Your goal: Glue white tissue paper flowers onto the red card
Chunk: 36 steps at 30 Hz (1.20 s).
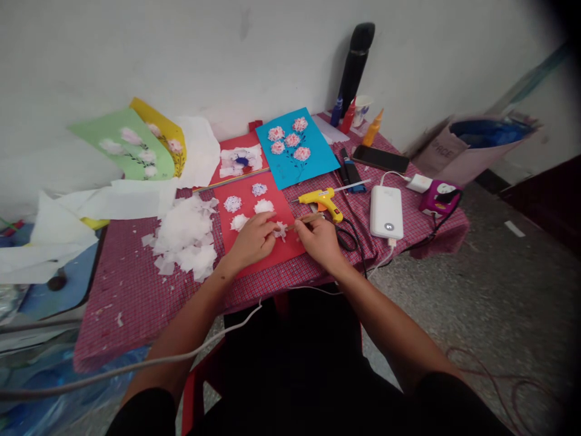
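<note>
1. gripping a thin wooden stick (308, 219) in a narrow pinch, the person's right hand (321, 242) brings its tip to a white tissue tuft (280, 231).
2. left hand (252, 240) working just beside it, fingers (272, 227) bunched narrowly against the same tuft; whether they pinch it cannot be told from this view.
3. tuft resting between both hands, over a red card (281, 200) on the table.
4. four more white tissue tufts (232, 203) sitting apart from one another on the upper part of the card.
5. heap of white tissue squares (184, 233) lying left of the card on a red checked tablecloth (131, 290).
6. yellow glue gun (323, 203) resting near the right hand, its black cord (347, 239) looping across the cloth beside a white power bank (386, 212).
7. blue card (318, 157) bearing pink-and-white tissue flowers (292, 140) lying beyond the red card, with a black phone (380, 158) to its right.
8. green card (122, 145) with pale flowers (131, 136) propped against the wall at far left.
</note>
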### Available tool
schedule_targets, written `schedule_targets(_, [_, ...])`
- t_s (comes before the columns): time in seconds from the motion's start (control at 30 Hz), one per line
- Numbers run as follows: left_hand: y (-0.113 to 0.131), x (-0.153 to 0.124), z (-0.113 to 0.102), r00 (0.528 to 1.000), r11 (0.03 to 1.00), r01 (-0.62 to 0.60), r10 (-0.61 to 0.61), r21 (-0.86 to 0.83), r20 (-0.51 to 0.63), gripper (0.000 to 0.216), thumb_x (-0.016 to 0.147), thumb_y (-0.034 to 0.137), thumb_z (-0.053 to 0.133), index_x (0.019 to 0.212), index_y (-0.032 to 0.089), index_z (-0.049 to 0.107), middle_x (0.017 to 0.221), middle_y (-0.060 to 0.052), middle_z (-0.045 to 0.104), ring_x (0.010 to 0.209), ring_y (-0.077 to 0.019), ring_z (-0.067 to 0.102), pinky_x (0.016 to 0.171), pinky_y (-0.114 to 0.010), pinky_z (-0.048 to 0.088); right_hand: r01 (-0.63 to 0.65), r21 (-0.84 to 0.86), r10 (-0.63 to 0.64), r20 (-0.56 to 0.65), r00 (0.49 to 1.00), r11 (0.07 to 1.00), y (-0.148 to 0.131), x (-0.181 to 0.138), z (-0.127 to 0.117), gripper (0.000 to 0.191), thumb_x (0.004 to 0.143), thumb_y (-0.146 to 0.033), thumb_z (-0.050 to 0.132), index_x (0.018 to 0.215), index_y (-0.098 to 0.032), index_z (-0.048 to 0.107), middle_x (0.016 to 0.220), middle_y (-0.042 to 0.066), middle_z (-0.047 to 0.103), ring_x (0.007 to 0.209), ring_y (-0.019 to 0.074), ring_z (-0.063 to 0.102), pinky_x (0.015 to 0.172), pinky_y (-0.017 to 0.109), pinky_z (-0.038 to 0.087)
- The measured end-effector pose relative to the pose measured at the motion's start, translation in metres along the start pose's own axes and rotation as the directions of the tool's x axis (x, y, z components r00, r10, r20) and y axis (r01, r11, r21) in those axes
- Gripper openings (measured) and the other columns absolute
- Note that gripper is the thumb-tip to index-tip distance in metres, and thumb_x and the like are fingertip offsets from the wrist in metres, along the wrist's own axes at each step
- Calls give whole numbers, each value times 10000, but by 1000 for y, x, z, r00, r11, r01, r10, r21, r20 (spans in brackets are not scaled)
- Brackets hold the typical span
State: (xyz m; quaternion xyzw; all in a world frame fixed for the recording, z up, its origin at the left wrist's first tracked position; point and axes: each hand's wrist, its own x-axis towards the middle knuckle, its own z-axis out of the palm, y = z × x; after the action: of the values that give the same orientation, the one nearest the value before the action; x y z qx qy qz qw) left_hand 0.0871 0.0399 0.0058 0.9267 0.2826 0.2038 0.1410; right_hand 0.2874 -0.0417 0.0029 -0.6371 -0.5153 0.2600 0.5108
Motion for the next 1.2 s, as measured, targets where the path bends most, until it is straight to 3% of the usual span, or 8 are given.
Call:
schedule_targets(0.13, [3,1,-1,1000,1000,26,-27,-11,-12,353,915,153,519,1224,175,687,1390,-139,620,1309,-278,573,1129,-481,474,187,-200,-185,28,982,962,-5,-5,1,222,961,-247,564,882,-185,762,902,94,804,825,237,757,794,331,545])
schedule_targets(0.27, [9,3,-1,1000,1000,11,-11,-23,-3,382,927,163,510,1281,197,648,1396,-124,616,1317,-267,564,1135,-482,475,267,-239,-257,74,964,934,-6,-12,3,237,983,-255,558,919,-202,780,933,84,813,841,231,766,809,319,558])
schedule_targets(0.47, [12,7,3,999,1000,-7,6,16,36,356,902,146,512,1210,143,690,1395,-168,602,1320,-289,558,1137,-494,472,191,-131,-189,27,982,973,-3,-12,0,215,969,-253,575,911,-201,775,917,68,814,825,219,769,788,310,565])
schedule_targets(0.9, [9,6,3,999,999,-13,11,46,44,340,916,142,512,1197,153,704,1407,-166,603,1313,-291,572,1111,-523,489,98,2,-98,-19,995,995,-6,-11,-8,211,952,-297,587,894,-199,764,905,69,797,804,225,759,745,331,573])
schedule_targets(1.2, [13,-3,-8,996,999,48,-49,-16,-77,294,930,162,521,1171,188,688,1413,-131,617,1304,-272,587,1115,-502,492,77,-8,-78,-64,995,997,-9,-18,-24,203,949,-330,601,873,-205,741,830,48,772,720,206,720,689,316,541])
